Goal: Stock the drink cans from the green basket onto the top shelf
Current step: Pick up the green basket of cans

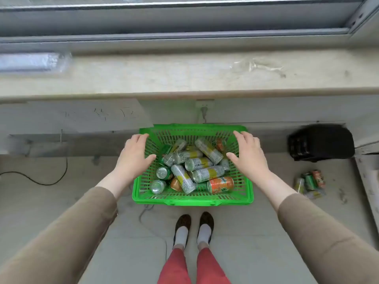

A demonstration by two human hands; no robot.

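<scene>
Both spread and empty, left hand (134, 154) and right hand (249, 155) over green basket (191, 198); probably grabbing cans (198, 163) next.

- The basket (192, 198) stands on the floor (61, 201), before the person's feet and below the ledge (184, 78).
- The cans (196, 167) lie in it.
- The left hand (134, 158) and right hand (249, 155) are over its 2 sides.
- More loose cans (310, 183) lie to its right, before the black box (321, 142).
</scene>
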